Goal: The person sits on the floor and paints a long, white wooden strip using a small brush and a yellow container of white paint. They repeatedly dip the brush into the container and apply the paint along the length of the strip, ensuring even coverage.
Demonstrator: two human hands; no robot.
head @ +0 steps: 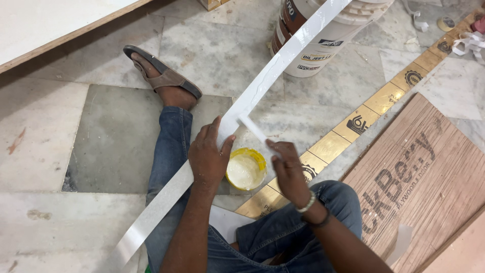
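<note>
My left hand grips a long white laminate strip that runs diagonally from the lower left up to the top right, its upper face shiny with wet white glue. My right hand holds a small white flat spreader whose tip rests on the strip beside my left thumb. Between my hands, on the floor, stands a small yellow tub of white glue. I sit on the floor in blue jeans, with one sandalled foot stretched out.
A large white bucket stands at the top, under the strip's far end. A gold strip crosses the marble floor diagonally. A plywood sheet lies at the right. A white board sits at the top left. White offcuts lie at the top right.
</note>
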